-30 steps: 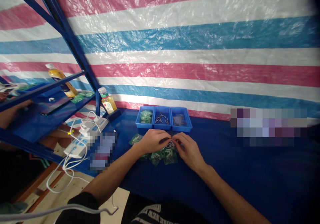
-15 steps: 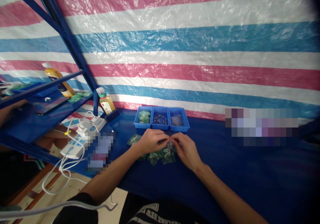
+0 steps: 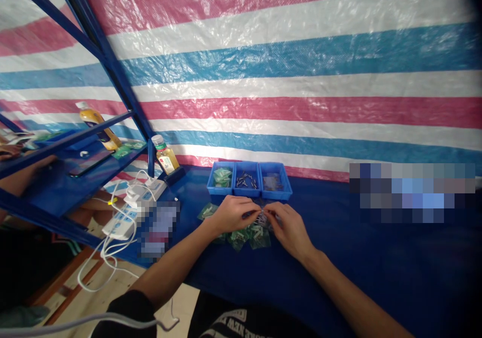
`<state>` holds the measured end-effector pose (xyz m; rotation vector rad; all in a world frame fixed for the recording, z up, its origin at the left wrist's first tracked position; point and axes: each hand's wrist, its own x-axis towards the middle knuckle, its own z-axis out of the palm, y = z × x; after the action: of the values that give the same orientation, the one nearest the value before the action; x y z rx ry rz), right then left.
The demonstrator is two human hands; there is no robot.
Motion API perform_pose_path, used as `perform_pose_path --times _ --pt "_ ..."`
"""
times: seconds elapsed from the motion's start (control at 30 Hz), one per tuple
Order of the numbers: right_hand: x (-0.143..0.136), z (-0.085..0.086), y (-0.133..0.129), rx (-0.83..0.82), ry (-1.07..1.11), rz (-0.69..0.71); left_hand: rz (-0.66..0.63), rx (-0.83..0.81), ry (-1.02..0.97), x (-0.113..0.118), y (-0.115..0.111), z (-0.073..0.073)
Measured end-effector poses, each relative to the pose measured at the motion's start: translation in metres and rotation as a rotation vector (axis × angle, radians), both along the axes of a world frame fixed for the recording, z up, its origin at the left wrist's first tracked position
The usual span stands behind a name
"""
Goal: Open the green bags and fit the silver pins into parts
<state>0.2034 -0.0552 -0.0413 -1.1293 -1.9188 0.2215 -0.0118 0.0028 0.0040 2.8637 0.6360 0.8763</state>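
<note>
My left hand (image 3: 237, 213) and my right hand (image 3: 288, 227) meet fingertip to fingertip over the table, both pinched closed. Whatever sits between the fingertips is too small to name. Several small green plastic packets (image 3: 239, 238) with pale slim pieces inside lie under and in front of my hands. Just behind my hands stand three blue trays: the left tray (image 3: 220, 191) has green packets, the middle tray (image 3: 246, 193) dark slim metal-looking pieces, and the right tray (image 3: 276, 196) flat clear-looking pieces.
A white power strip (image 3: 116, 222) with tangled cables is at the left, beside a blurred-out phone-like object (image 3: 160, 230). Behind it stands a juice bottle (image 3: 165, 156). A blue metal frame (image 3: 113, 77) divides off another table, where a person's arm (image 3: 28, 177) shows.
The whole view has shifted slightly, so the scene sits further right. My hands stay together in nearly the same pinch over the packets.
</note>
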Motion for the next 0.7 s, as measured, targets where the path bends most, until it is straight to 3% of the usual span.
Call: perform_pose_path --times 0.23,0.7 --pt "0.0014 0.0097 -0.0016 -0.007 -0.054 0.004 -0.005 -0.011 0.001 -0.0003 -0.0004 0.0006" --pt "0.0 0.0101 -0.0015 -0.019 -0.063 -0.059 0.037 -0.03 -0.001 -0.0025 0.0015 0.0047"
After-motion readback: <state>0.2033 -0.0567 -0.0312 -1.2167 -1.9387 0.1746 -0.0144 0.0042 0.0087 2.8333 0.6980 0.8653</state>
